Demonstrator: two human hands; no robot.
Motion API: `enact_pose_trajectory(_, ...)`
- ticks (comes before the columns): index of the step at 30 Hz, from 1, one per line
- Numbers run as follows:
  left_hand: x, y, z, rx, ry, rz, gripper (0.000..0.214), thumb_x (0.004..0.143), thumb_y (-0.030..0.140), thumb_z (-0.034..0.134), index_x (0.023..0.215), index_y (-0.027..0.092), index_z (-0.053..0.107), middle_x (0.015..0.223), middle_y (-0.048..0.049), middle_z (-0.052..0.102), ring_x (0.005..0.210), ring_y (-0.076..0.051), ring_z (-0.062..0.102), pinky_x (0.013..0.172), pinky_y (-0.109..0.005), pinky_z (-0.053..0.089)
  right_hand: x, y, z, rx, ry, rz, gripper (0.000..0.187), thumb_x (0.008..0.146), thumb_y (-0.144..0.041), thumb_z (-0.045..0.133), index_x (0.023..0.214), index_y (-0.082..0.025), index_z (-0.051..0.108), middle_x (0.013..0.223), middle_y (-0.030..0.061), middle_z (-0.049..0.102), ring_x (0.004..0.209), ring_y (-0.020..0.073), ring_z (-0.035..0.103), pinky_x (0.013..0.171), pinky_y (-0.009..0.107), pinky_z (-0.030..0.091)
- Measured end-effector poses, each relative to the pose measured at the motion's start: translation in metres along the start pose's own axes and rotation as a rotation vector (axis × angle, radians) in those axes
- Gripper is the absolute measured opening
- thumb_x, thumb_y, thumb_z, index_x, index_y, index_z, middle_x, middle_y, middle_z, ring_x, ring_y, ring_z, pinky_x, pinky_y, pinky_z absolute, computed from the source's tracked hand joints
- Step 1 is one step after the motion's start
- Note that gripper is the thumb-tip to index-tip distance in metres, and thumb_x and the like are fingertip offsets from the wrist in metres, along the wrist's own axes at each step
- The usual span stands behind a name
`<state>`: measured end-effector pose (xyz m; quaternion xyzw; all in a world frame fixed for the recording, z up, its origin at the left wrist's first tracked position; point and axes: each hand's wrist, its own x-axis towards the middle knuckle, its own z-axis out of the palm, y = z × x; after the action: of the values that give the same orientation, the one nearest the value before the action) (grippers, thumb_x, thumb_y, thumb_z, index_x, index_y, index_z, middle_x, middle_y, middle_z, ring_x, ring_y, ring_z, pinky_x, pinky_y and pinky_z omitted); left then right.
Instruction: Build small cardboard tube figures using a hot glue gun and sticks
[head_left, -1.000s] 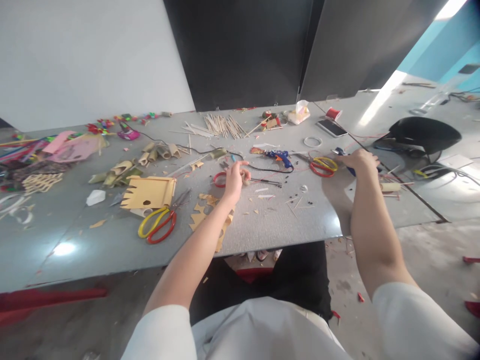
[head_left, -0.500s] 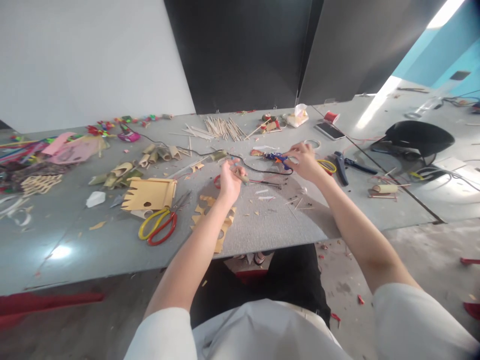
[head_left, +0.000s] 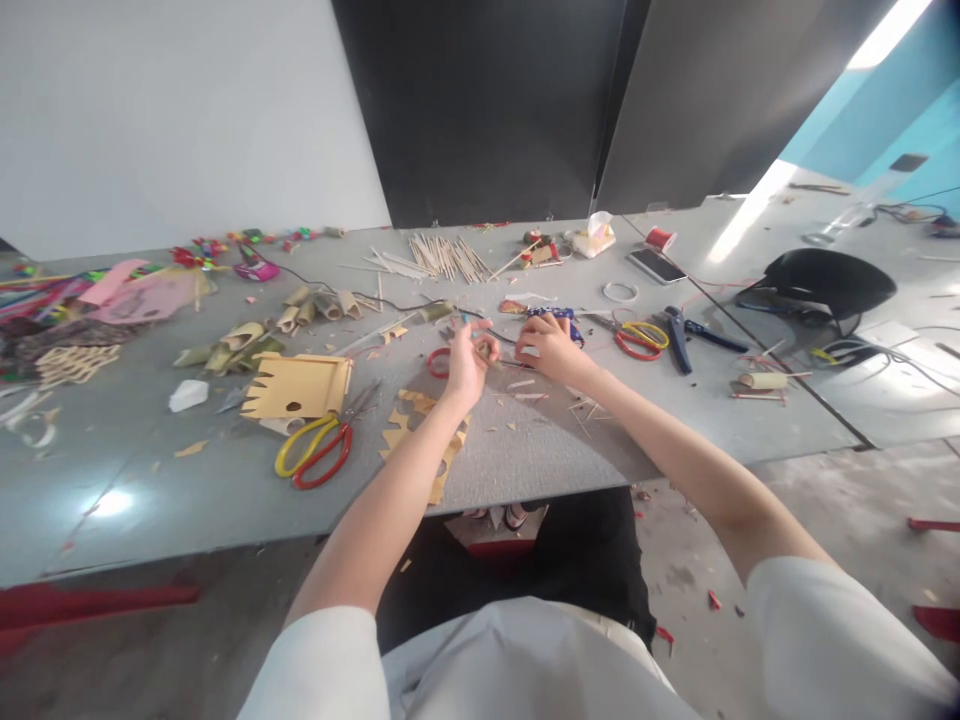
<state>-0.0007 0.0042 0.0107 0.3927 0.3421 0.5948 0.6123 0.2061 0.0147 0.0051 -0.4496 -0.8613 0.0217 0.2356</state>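
Note:
My left hand point(head_left: 466, 362) hovers over the grey table point(head_left: 225, 480), fingers pinched on a small tan piece I cannot name, just right of a red ring point(head_left: 437, 361). My right hand point(head_left: 550, 347) is close beside it, fingers curled, in front of the blue glue gun point(head_left: 559, 316); what it holds, if anything, is hidden. A thin rod point(head_left: 525, 366) lies between the two hands. Yellow cardboard scraps point(head_left: 409, 420) lie under my left wrist.
Yellow-and-red scissors point(head_left: 315, 448) and a notched yellow cardboard sheet point(head_left: 297, 385) lie to the left. A second pair of scissors point(head_left: 639, 337), a dark plier-like tool point(head_left: 679, 335), a phone point(head_left: 652, 264), a stick pile point(head_left: 442, 255) and a black helmet point(head_left: 832, 278) sit further out.
My right hand left the dark tool at the far right and swept left past the glue gun to meet my left hand. The left hand stayed near the red ring, fingers closing.

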Motion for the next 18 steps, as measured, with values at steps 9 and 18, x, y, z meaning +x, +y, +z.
enact_pose_trajectory(9, 0.001, 0.002, -0.005, 0.033, 0.052, 0.055, 0.054, 0.107, 0.064, 0.034, 0.098, 0.022, 0.066, 0.061, 0.0016, 0.047, 0.057, -0.016, 0.049, 0.064, -0.031, 0.046, 0.027, -0.015, 0.034, 0.089, -0.220, 0.037, 0.013, 0.094, -0.028, 0.072, 0.102, -0.018, 0.074, 0.124, 0.0126, 0.064, 0.121, 0.0333, 0.044, 0.106, 0.046, 0.027)
enact_pose_trajectory(18, 0.003, 0.001, -0.007, -0.079, 0.022, 0.077, 0.050, 0.106, 0.061, 0.036, 0.097, 0.022, 0.065, 0.063, 0.0011, 0.045, 0.057, -0.016, 0.045, 0.070, -0.035, 0.045, 0.017, -0.014, 0.043, -0.103, -0.171, 0.008, 0.020, 0.104, -0.028, 0.055, 0.108, -0.016, 0.070, 0.121, 0.0193, 0.062, 0.115, 0.0362, 0.049, 0.095, 0.045, 0.035)
